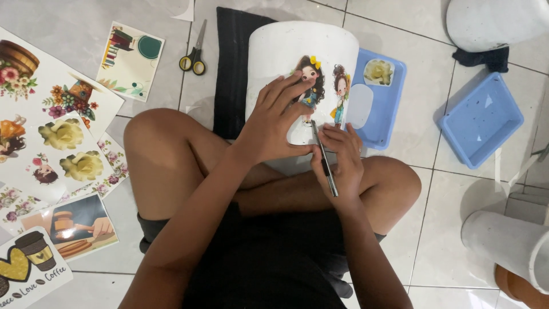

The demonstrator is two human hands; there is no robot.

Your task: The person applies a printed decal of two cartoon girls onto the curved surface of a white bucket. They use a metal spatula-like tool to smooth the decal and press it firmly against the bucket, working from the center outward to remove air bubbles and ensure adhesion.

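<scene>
**Pressing the picture onto the white pot**

You sit cross-legged on the tiled floor (400,34), and the big white pot (286,51) lies on its side just in front of your knees; I take this pot as the landmark for all places. On its wall there is a sticker of two cartoon girls (323,86), and the work in hand, as I judge it, is fixing this picture flat on the pot.

To the left of the pot many printed picture sheets (57,137) are spread on the floor. Behind the pot lies a dark cloth (229,68). To the right of the pot, touching it, is a light blue tray (383,114), and a second blue tray (483,120) stands well apart, further right. Yellow-handled scissors (194,57) lie left of the pot, near the cloth.

Your left hand (274,123) rests open on the pot wall, the fingers spread and pressing beside the sticker. Your right hand (340,160) is closed around a thin dark tool (325,160), maybe a small knife or pen; its tip touches the lower edge of the sticker.

The next move, I think, calls for a light and steady tool tip along the edge, while the left hand keeps the pot from rolling.
</scene>
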